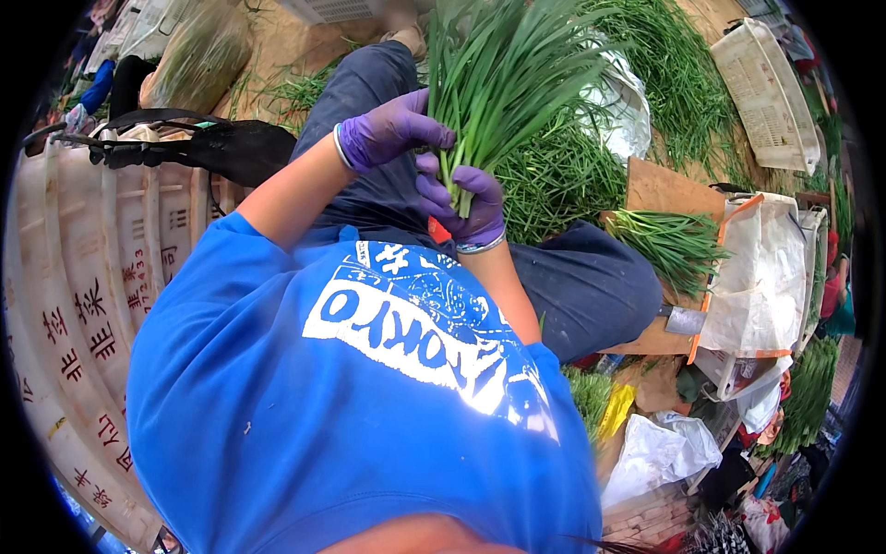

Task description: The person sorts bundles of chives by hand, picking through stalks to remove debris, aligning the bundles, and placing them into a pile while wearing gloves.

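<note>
Both my hands wear purple gloves and are raised in front of my lap around a bunch of garlic chives (508,78). The long green leaves fan out upward, and the pale stem ends point down. My right hand (471,208) is closed around the lower stems, its fingers curled at the cut ends. Higher up, my left hand (392,134) grips the left side of the same bunch, with part of its fingers hidden behind the stems. A loose heap of garlic chives (563,175) lies just beyond my right leg.
Another bunch (660,242) rests on a wooden board (678,189) at right, near a metal blade (685,320). An orange-edged white container (761,277) stands beside it. White crates (120,258) line my left, with a black bag (245,148). Another crate (766,97) sits far right.
</note>
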A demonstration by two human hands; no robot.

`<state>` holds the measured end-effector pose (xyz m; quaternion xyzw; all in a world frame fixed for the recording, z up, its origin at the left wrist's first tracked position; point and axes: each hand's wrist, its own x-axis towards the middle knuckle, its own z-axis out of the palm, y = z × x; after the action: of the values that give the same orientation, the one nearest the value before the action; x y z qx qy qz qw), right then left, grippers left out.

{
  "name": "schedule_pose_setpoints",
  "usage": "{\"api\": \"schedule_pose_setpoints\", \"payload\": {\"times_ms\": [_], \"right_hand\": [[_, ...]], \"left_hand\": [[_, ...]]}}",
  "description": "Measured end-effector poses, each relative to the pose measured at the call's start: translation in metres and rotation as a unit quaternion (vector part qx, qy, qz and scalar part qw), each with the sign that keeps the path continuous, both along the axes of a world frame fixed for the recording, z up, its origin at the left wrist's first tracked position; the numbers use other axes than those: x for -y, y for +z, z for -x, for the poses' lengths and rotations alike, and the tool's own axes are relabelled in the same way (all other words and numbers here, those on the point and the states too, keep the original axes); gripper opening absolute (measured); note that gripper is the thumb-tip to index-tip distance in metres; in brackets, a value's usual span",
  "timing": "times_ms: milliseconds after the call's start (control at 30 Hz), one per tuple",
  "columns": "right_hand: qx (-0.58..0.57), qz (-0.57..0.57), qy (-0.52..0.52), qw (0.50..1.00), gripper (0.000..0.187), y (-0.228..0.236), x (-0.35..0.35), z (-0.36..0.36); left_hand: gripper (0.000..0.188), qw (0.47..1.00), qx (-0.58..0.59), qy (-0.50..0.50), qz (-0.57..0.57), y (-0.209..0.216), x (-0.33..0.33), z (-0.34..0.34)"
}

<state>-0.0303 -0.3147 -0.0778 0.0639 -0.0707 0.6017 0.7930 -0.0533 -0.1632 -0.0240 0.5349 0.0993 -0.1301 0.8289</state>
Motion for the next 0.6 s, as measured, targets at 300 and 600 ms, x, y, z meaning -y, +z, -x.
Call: {"api": "schedule_pose_setpoints", "payload": {"times_ms": [300, 600], "right_hand": [[-0.02, 0.003, 0.014, 1.0, 0.028, 0.003, 0.0, 0.004], [0.112, 0.251, -0.09, 0.957, 0.037, 0.01, -0.003, 0.009]], "left_hand": [[0.053, 0.993, -0.03, -0.051, -0.101, 0.013, 0.005, 0.003], [0.055, 0.994, -0.028, 0.012, -0.109, -0.004, 0.013, 0.005]]}}
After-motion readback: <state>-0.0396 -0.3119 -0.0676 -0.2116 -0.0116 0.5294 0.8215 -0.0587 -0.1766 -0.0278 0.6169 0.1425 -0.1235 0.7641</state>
